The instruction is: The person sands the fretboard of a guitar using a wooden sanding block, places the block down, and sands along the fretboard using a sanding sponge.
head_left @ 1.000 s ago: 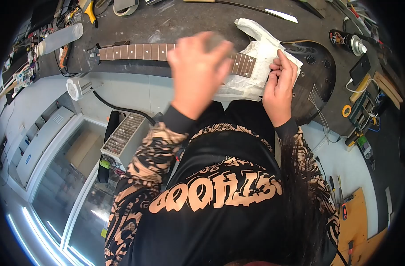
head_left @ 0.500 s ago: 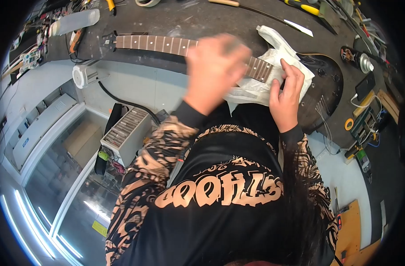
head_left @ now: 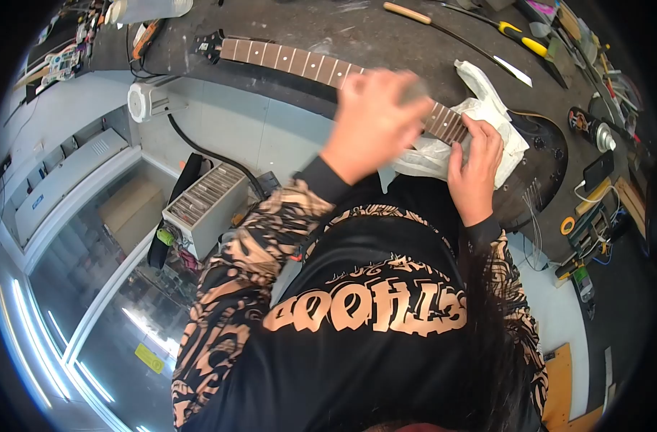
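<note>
An electric guitar lies with its dark body (head_left: pixel 548 169) at the right and its black headstock (head_left: pixel 210 47) at the left. Over its fretboard (head_left: pixel 292 61) curls my left hand (head_left: pixel 379 122), blurred, around a small greyish piece I cannot make out. My right hand (head_left: pixel 478 169) rests with extended fingers by the body end of the fretboard, on the white covering (head_left: pixel 512 144) that wraps part of the body. Loose strings (head_left: pixel 533 205) hang from the body's lower side.
Beyond the guitar, the dark workbench (head_left: pixel 307 21) holds a wooden-handled tool (head_left: pixel 408 13) and a yellow-and-black handled tool (head_left: pixel 523 39). A spray can (head_left: pixel 593 129) and a phone (head_left: pixel 598 169) sit at the right. A white box (head_left: pixel 206 205) stands below left.
The view has shifted, so the guitar appears farther right and the bench slightly changed in position. My left hand stays over the fretboard, blurred in both frames; my right fingertips now lie nearer the fretboard's end.
</note>
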A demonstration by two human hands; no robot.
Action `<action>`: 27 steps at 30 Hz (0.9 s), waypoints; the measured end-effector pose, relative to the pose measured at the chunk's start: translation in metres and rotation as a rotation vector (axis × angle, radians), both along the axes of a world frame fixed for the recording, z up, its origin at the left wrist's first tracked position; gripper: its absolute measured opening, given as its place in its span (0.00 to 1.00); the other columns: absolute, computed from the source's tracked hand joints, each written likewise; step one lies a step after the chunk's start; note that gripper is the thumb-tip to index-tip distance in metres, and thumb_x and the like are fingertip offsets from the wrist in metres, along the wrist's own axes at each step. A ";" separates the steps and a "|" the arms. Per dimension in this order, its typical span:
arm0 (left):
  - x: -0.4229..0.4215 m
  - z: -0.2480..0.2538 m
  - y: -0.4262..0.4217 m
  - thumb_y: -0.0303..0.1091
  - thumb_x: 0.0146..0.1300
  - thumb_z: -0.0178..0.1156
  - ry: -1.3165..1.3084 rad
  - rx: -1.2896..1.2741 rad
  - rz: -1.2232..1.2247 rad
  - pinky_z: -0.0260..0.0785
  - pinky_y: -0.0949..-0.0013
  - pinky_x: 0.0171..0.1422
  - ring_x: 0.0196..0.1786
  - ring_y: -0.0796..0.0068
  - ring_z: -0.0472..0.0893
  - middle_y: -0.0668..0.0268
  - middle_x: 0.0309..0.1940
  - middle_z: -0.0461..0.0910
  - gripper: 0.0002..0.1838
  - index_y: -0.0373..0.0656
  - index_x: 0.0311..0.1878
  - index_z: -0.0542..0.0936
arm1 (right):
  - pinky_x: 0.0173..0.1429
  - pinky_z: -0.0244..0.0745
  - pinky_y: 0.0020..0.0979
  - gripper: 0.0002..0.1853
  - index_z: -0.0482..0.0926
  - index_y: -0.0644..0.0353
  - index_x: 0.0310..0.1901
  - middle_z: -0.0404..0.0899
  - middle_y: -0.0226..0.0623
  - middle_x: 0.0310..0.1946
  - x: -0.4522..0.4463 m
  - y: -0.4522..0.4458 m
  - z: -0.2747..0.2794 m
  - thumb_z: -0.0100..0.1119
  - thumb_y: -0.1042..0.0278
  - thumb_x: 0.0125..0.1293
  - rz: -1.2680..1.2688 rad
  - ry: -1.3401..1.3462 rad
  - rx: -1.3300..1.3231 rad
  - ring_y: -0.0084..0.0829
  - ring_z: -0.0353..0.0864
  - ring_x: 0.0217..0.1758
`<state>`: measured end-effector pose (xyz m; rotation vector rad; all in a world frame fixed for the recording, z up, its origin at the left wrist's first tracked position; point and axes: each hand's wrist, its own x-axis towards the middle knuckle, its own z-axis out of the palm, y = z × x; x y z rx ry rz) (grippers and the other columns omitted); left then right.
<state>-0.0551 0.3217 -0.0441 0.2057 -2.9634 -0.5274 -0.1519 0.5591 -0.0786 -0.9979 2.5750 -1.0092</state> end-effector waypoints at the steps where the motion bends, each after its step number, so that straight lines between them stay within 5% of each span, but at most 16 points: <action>1: -0.001 -0.005 0.012 0.44 0.66 0.82 0.025 0.057 -0.030 0.66 0.36 0.82 0.80 0.56 0.81 0.67 0.77 0.85 0.22 0.68 0.64 0.96 | 0.85 0.68 0.55 0.35 0.80 0.55 0.81 0.78 0.47 0.70 0.001 -0.004 0.001 0.72 0.81 0.73 0.009 0.008 0.012 0.54 0.78 0.76; 8: 0.060 -0.015 -0.182 0.46 0.68 0.79 0.040 -0.244 0.318 0.67 0.37 0.74 0.76 0.56 0.81 0.69 0.71 0.89 0.19 0.68 0.62 0.98 | 0.88 0.65 0.55 0.35 0.81 0.54 0.81 0.78 0.46 0.73 0.006 -0.025 0.004 0.75 0.78 0.72 0.075 0.023 0.068 0.53 0.77 0.80; 15: 0.028 -0.004 -0.053 0.44 0.66 0.80 0.076 0.057 0.043 0.68 0.38 0.77 0.78 0.60 0.82 0.68 0.75 0.87 0.23 0.69 0.65 0.95 | 0.93 0.63 0.60 0.37 0.78 0.56 0.83 0.78 0.48 0.77 0.015 -0.070 0.004 0.76 0.76 0.72 0.174 0.048 0.044 0.56 0.74 0.86; 21: 0.070 -0.005 -0.228 0.47 0.68 0.76 0.066 -0.278 0.323 0.71 0.41 0.71 0.73 0.58 0.84 0.71 0.67 0.91 0.21 0.71 0.64 0.97 | 0.96 0.61 0.63 0.40 0.75 0.58 0.85 0.77 0.48 0.81 0.013 -0.103 0.005 0.79 0.72 0.74 0.220 0.052 0.074 0.58 0.74 0.86; 24: 0.059 0.005 -0.218 0.46 0.67 0.76 0.065 -0.276 0.345 0.71 0.41 0.70 0.71 0.58 0.84 0.70 0.65 0.92 0.19 0.71 0.61 0.97 | 0.97 0.60 0.64 0.40 0.74 0.57 0.86 0.77 0.47 0.82 0.016 -0.115 0.006 0.79 0.70 0.74 0.235 0.065 0.091 0.56 0.74 0.87; 27: 0.041 -0.007 -0.121 0.49 0.67 0.79 0.029 -0.062 0.107 0.69 0.34 0.76 0.74 0.59 0.84 0.73 0.71 0.88 0.19 0.70 0.60 0.95 | 0.96 0.60 0.63 0.41 0.73 0.57 0.87 0.77 0.46 0.82 0.019 -0.127 0.002 0.80 0.69 0.75 0.250 0.063 0.106 0.56 0.74 0.87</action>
